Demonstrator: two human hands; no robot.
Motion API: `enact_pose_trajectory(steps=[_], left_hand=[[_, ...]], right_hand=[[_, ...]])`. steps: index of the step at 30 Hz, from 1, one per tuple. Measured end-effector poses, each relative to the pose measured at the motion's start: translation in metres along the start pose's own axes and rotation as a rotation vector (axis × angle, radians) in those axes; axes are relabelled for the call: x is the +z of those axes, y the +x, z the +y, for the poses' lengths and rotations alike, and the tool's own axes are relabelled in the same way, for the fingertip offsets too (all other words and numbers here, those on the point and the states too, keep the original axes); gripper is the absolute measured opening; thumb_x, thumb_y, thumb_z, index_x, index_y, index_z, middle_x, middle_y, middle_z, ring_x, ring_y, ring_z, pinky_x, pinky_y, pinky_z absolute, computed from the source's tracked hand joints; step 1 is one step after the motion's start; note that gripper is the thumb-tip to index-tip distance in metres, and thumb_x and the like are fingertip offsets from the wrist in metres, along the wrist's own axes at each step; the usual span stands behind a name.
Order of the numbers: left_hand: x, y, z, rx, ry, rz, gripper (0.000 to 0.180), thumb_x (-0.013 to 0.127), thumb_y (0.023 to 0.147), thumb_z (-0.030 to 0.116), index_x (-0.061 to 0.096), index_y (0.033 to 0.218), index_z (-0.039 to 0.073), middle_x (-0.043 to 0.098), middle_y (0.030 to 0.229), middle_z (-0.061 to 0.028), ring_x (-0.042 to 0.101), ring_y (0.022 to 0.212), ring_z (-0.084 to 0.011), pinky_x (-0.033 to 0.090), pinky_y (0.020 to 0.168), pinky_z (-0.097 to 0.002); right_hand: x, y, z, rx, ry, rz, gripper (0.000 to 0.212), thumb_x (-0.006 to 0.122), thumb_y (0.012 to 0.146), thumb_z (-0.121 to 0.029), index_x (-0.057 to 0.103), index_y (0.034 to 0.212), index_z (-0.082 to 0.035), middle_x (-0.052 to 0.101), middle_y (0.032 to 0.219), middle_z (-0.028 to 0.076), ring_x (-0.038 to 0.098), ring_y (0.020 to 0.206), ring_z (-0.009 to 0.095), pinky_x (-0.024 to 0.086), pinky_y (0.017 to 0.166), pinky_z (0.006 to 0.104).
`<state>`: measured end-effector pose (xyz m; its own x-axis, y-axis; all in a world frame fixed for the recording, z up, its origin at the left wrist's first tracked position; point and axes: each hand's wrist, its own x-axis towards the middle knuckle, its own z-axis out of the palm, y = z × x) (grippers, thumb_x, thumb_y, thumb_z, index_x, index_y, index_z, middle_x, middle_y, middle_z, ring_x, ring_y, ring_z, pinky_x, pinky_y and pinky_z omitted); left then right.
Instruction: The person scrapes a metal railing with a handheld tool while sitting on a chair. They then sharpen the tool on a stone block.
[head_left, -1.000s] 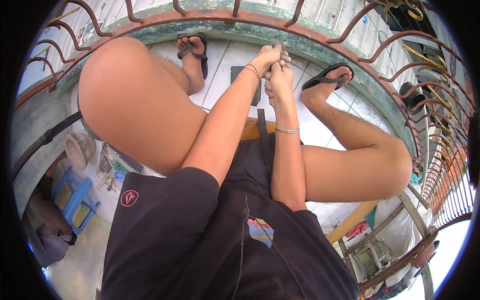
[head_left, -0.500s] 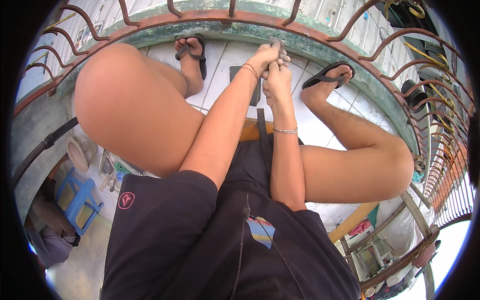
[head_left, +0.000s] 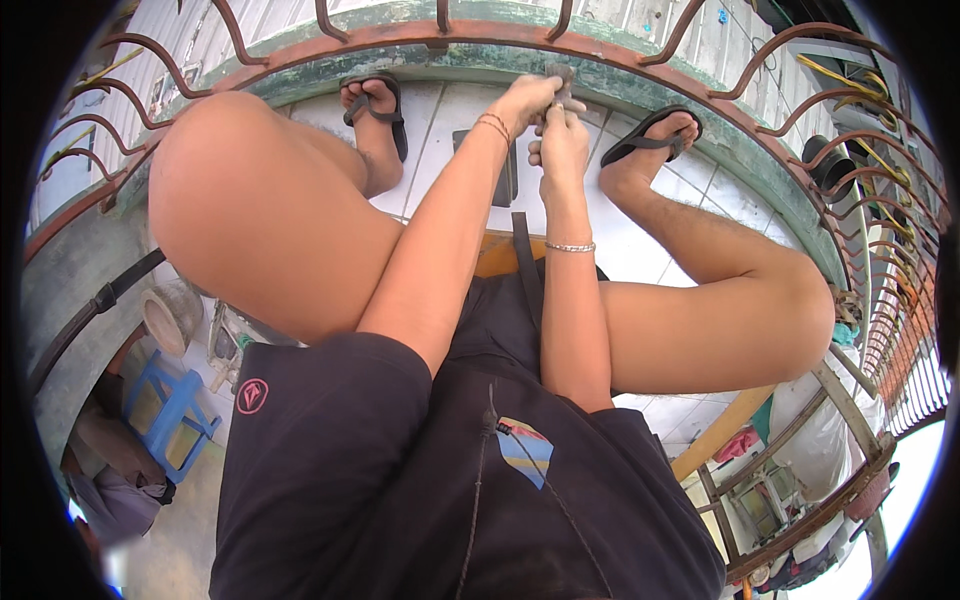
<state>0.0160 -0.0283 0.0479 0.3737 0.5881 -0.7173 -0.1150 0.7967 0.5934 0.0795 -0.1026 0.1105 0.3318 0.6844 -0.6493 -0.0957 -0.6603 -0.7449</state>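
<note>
White tiles (head_left: 432,140) are bounded at the far side by a green kerb (head_left: 420,68), w/ a rust-red rail (head_left: 440,33) run along it & pale panels (head_left: 395,14) seen beyond. Both arms are stretched fwd btwn the spread knees, & the hands are brought together near the kerb. By the L hand (head_left: 528,102) a small grey pc (head_left: 561,73) is held, fingers closed round it; its top end is left poking out past them, the rest is hidden. Just below, the R hand (head_left: 562,145) is raised close against the L, fingers curled in; whether the pc is also gripped by it can't be told. A thin cord (head_left: 495,124) is worn on the L wrist, a bracelet (head_left: 570,247) on the R. Behind the L forearm, a dark slab (head_left: 507,182) is partly hidden, laid on the tiles. Dark sandals are worn, the L one (head_left: 398,118) & the R one (head_left: 622,150) set well apart, one each side of the hands. Off at far L, a blue stool (head_left: 170,412) is seen near a pale bowl (head_left: 171,318).
</note>
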Motion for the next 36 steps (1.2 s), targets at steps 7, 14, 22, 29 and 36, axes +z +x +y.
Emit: enact_pose_trajectory(steps=[7, 14, 22, 29, 36], left_hand=[[0.013, 0.013, -0.023, 0.001, -0.219, -0.083, 0.035, 0.037, 0.106, 0.023, 0.06, 0.108, -0.004, 0.07, 0.104, -0.0201, 0.069, 0.093, -0.0294, 0.056, 0.083, -0.0423], [0.013, 0.031, -0.03, 0.008, 0.104, 0.029, 0.04, 0.04, 0.104, 0.024, 0.066, 0.096, -0.005, 0.069, 0.094, -0.0172, 0.067, 0.086, -0.0266, 0.053, 0.082, -0.04], [0.01, 0.043, -0.031, 0.054, 0.144, 0.102, 0.039, 0.047, 0.101, 0.027, 0.07, 0.09, -0.003, 0.07, 0.087, -0.0131, 0.066, 0.079, -0.0216, 0.052, 0.074, -0.0383], [0.018, 0.025, -0.038, 0.136, 0.537, 0.321, 0.047, 0.049, 0.101, 0.031, 0.069, 0.098, -0.012, 0.072, 0.099, -0.0218, 0.069, 0.085, -0.0261, 0.053, 0.078, -0.0393], [0.026, 0.025, -0.018, 0.04, 0.24, 0.156, 0.04, 0.047, 0.103, 0.029, 0.066, 0.094, -0.005, 0.072, 0.091, -0.0175, 0.069, 0.082, -0.0218, 0.054, 0.078, -0.0363]], right_hand=[[-0.014, -0.007, 0.007, -0.599, -0.538, 0.325, 0.036, 0.054, 0.092, -0.016, 0.064, 0.114, 0.011, 0.069, 0.097, 0.031, 0.066, 0.099, 0.045, 0.05, 0.089, 0.0479], [-0.019, -0.012, -0.006, -0.464, -0.635, 0.225, 0.034, 0.051, 0.092, -0.019, 0.072, 0.113, -0.001, 0.068, 0.097, 0.032, 0.066, 0.096, 0.048, 0.052, 0.088, 0.0497], [-0.017, -0.001, 0.0, -0.479, -0.618, 0.218, 0.033, 0.049, 0.092, -0.019, 0.072, 0.108, 0.0, 0.067, 0.097, 0.032, 0.065, 0.095, 0.05, 0.051, 0.088, 0.0508], [-0.017, 0.001, 0.007, -0.518, -0.617, 0.267, 0.031, 0.051, 0.091, -0.018, 0.071, 0.102, 0.002, 0.068, 0.094, 0.031, 0.065, 0.092, 0.049, 0.051, 0.084, 0.0513], [-0.026, 0.008, 0.006, -0.503, -0.643, 0.216, 0.034, 0.051, 0.093, -0.018, 0.07, 0.114, 0.001, 0.069, 0.105, 0.029, 0.067, 0.096, 0.047, 0.053, 0.087, 0.0508]])
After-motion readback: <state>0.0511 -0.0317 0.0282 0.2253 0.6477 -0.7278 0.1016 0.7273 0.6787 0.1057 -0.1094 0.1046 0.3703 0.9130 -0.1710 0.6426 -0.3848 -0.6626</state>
